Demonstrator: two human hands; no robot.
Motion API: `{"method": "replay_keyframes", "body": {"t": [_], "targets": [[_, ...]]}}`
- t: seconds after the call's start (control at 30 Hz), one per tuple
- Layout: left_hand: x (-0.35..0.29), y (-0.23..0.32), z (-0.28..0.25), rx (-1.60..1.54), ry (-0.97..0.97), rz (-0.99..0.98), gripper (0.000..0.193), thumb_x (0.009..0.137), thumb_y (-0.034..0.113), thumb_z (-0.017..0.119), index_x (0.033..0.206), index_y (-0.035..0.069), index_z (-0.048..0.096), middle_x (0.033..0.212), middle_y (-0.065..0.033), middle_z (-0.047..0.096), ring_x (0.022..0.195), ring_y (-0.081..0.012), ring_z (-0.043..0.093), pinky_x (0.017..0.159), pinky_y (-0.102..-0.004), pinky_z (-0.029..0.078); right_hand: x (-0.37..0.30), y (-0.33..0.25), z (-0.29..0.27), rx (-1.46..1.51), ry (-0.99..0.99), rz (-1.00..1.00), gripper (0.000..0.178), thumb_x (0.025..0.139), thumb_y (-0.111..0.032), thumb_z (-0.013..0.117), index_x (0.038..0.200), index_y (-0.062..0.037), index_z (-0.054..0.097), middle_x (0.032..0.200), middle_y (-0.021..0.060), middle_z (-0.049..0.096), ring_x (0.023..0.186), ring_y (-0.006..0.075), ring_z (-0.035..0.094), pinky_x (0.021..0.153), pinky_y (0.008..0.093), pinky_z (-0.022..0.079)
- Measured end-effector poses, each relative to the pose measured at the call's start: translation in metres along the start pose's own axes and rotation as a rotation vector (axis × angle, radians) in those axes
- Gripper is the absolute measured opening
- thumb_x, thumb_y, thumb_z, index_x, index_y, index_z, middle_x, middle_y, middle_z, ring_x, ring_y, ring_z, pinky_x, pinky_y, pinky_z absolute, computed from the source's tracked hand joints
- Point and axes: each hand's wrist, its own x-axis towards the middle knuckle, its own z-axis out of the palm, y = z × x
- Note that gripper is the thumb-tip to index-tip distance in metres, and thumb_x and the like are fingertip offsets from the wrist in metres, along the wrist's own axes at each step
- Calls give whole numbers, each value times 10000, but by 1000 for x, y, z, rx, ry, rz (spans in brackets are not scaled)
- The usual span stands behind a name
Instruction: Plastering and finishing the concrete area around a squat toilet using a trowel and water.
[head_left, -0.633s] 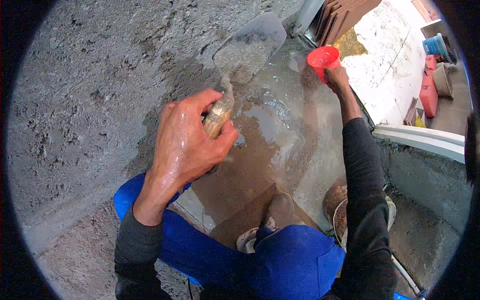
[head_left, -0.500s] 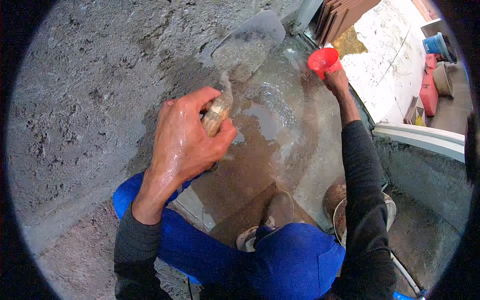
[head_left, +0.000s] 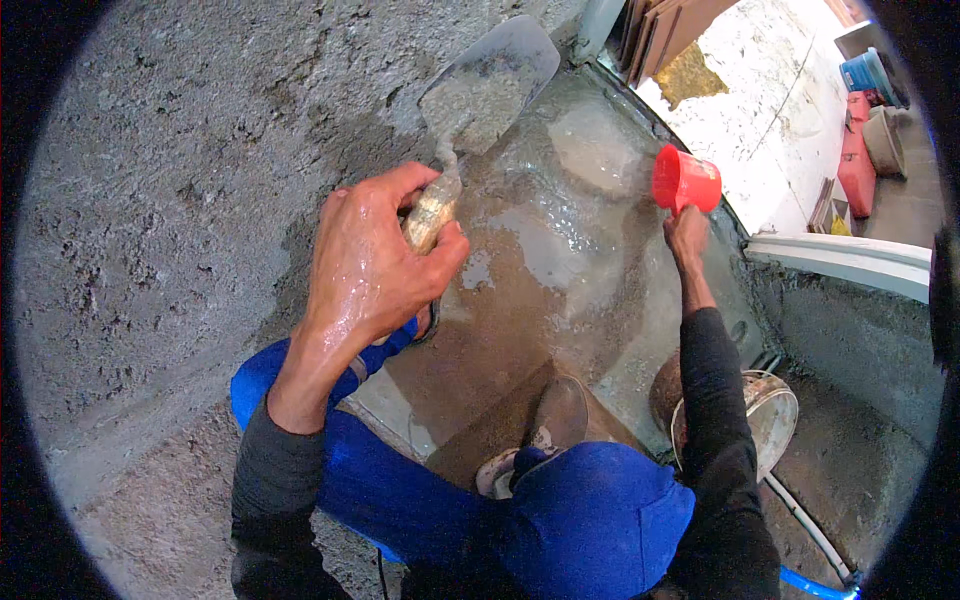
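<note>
My left hand (head_left: pixel 370 260), wet on its back, is closed around the wooden handle of a trowel (head_left: pixel 490 90). The trowel's broad grey blade is smeared with wet mortar and lies close to the rough wall; whether it touches cannot be told. Out to the right, my right hand (head_left: pixel 688 238) grips a red plastic cup (head_left: pixel 688 180), tilted with its mouth to the left. Below both hands spreads a wet cement floor (head_left: pixel 530 290), shiny with water in places and brown in others. The inside of the cup is mostly hidden.
A rough grey wall (head_left: pixel 200 150) rises on the left. A mortar-stained bucket (head_left: pixel 770 420) stands beside my right forearm, near a white pipe (head_left: pixel 805 525). Beyond the white sill (head_left: pixel 840 262) are leaning brown tiles (head_left: pixel 660 40), a blue bucket (head_left: pixel 868 75) and a red container (head_left: pixel 856 170).
My right hand has moved right and toward me with the red cup, which has turned to show its side. A pale puddle now shows left of the cup. My left hand has barely shifted.
</note>
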Motion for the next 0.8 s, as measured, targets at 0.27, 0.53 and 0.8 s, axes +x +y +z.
{"method": "replay_keyframes", "body": {"t": [0.27, 0.53, 0.8], "targets": [[13, 30, 13, 15, 3, 73, 291, 729, 190, 691, 946, -3, 688, 775, -198, 693, 715, -361, 700, 675, -405, 542, -79, 70, -50, 104, 250, 36, 296, 808, -69, 620, 1101, -55, 582, 993, 228, 691, 937, 466, 653, 786, 551, 507], [26, 54, 27, 9, -41, 77, 318, 729, 201, 701, 965, -12, 697, 772, -198, 693, 700, -322, 710, 679, -374, 540, -255, 180, -174, 196, 549, 368, 306, 953, -207, 575, 1181, -14, 510, 1033, 234, 641, 960, 428, 637, 816, 503, 482], [37, 62, 49, -12, -43, 137, 292, 759, 164, 693, 969, -39, 687, 825, -183, 718, 742, -251, 712, 706, -345, 529, -358, 308, -149, -274, -46, 680, 281, 924, -188, 560, 1160, -36, 543, 981, 257, 631, 932, 456, 627, 747, 555, 477]]}}
